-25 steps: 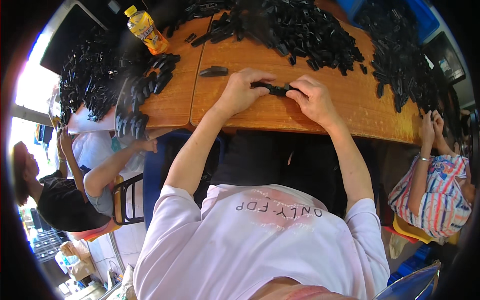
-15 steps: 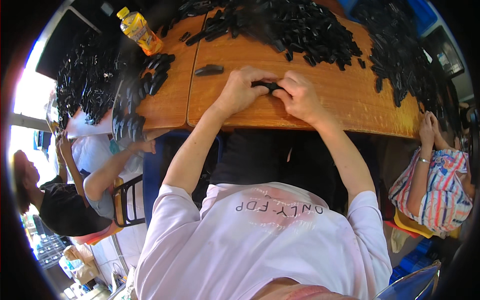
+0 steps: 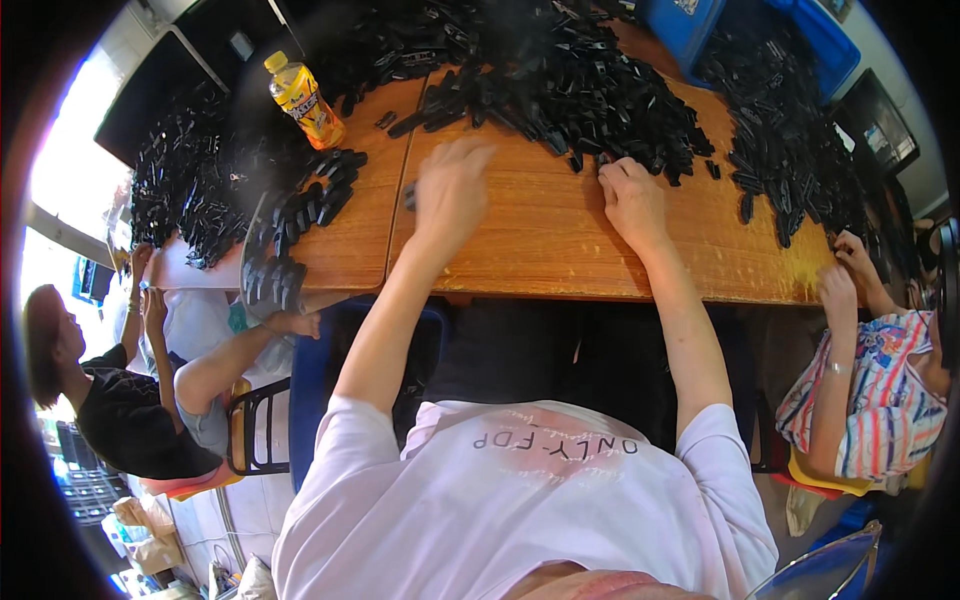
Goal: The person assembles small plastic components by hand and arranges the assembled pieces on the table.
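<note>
Over the wooden table, my left hand is raised, its fingers smeared by motion. A small part of a black plastic piece shows at that hand's left edge; the rest is hidden behind it. Whether the left hand holds anything cannot be made out. My right hand reaches the near edge of a large heap of black plastic pieces. Its thumb and fingers are closed together there, on what looks like one dark piece at the fingertips.
A yellow-labelled drink bottle stands left of the table seam, beside rows of black pieces. More piles lie at the far left and right. Blue bins stand behind. Two people sit working at either side.
My hands were together on one black piece; now they are apart. The left has moved left and blurs, the right has moved forward to the heap. The whole view has shifted slightly.
</note>
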### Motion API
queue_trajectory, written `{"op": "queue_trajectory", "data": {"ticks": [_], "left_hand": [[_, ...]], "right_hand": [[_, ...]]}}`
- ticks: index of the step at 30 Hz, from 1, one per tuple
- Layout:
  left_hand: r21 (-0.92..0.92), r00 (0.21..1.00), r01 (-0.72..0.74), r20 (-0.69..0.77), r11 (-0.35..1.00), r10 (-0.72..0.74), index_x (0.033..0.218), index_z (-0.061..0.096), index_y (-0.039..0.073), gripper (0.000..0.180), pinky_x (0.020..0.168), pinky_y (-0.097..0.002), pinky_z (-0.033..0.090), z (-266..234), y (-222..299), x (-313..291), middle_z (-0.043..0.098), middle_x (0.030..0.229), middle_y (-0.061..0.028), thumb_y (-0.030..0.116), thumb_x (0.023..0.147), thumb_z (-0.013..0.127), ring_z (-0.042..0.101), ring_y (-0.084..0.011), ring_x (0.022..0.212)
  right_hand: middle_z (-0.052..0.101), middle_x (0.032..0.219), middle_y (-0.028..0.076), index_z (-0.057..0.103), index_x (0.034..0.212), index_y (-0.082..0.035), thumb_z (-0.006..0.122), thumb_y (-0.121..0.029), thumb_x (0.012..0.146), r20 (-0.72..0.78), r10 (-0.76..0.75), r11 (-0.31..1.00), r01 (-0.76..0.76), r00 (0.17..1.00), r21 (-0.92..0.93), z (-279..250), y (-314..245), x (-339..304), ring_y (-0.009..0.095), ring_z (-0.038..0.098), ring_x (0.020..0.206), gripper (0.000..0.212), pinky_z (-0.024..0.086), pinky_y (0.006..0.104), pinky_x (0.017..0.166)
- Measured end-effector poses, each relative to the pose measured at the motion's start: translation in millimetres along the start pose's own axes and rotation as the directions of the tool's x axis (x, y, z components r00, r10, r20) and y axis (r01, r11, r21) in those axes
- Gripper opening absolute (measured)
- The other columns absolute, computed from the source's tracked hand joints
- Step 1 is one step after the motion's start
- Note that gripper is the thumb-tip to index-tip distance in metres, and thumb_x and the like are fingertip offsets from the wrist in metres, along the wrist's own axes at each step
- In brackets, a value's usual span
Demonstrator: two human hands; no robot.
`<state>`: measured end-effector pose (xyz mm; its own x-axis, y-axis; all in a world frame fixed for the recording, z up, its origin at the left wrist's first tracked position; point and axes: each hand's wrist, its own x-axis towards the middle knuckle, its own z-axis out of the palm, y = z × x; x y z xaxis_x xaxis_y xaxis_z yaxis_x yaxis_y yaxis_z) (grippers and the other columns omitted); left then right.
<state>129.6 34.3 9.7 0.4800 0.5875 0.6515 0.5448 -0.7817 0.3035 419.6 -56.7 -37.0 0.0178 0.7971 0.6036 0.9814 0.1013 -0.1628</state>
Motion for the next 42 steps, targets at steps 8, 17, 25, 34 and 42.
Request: {"op": "queue_trajectory", "data": {"ticks": [8, 17, 25, 34, 42], "left_hand": [[0.013, 0.976, -0.092, 0.198, 0.996, 0.088, 0.12, 0.074, 0.009, 0.025, 0.101, -0.0479, 0.052, 78.9, 7.9, 62.8, 0.072, 0.122, -0.012, 0.016, 0.097, 0.072, 0.063, -0.0358, 0.12], [-0.221, 0.944, 0.047, 0.33, 0.974, 0.03, 0.123, 0.071, 0.004, 0.031, 0.099, -0.0489, 0.052, 13.9, 26.0, -2.7, 0.071, 0.117, -0.0196, 0.014, 0.094, 0.074, 0.064, -0.0401, 0.117], [-0.319, 0.826, 0.499, 0.454, 0.806, -0.332, 0.129, 0.073, 0.003, 0.035, 0.09, -0.042, 0.057, -30.5, 49.4, -30.6, 0.075, 0.116, -0.0197, 0.006, 0.094, 0.072, 0.073, -0.0359, 0.1], [-0.318, 0.961, -0.142, 0.184, 0.937, 0.208, 0.124, 0.075, 0.006, 0.035, 0.099, -0.0425, 0.056, 2.2, 23.6, -25.3, 0.069, 0.131, -0.0144, -0.004, 0.091, 0.07, 0.067, -0.0377, 0.116], [-0.543, 0.959, 0.285, 0.168, 0.79, -0.23, 0.117, 0.076, 0.005, 0.03, 0.089, -0.0334, 0.057, 9.8, 17.0, -21.0, 0.069, 0.122, -0.007, -0.005, 0.09, 0.077, 0.069, -0.0192, 0.106]], "right_hand": [[0.067, 0.109, 0.01, 0.072, 0.109, -0.008, 0.076, -0.012, 0.094, -0.08, 0.059, 0.988, -0.047, 0.995, 0.146, -10.0, -26.7, 8.6, 0.032, 0.069, 0.1, 0.016, 0.058, 0.0459, 0.078], [0.072, 0.094, 0.014, 0.072, 0.111, -0.011, 0.07, -0.015, 0.101, -0.137, 0.015, 0.975, 0.015, 0.99, 0.22, 0.2, -14.2, -6.1, 0.038, 0.072, 0.085, 0.011, 0.056, 0.0474, 0.072], [0.073, 0.082, 0.019, 0.075, 0.107, -0.012, 0.065, -0.018, 0.102, 0.085, 0.097, 0.937, -0.12, 0.992, 0.329, -25.3, -22.9, -16.3, 0.043, 0.071, 0.081, 0.013, 0.055, 0.052, 0.068], [0.075, 0.104, 0.012, 0.076, 0.109, -0.008, 0.073, -0.024, 0.1, -0.046, -0.026, 0.982, 0.035, 0.999, 0.188, -40.0, -32.2, -21.0, 0.036, 0.072, 0.09, 0.019, 0.058, 0.0457, 0.076], [0.075, 0.105, 0.014, 0.076, 0.112, -0.003, 0.077, -0.018, 0.097, 0.128, 0.15, 0.859, -0.194, 0.98, 0.473, -47.9, -46.7, -4.9, 0.035, 0.073, 0.092, 0.021, 0.058, 0.0402, 0.078]]}}
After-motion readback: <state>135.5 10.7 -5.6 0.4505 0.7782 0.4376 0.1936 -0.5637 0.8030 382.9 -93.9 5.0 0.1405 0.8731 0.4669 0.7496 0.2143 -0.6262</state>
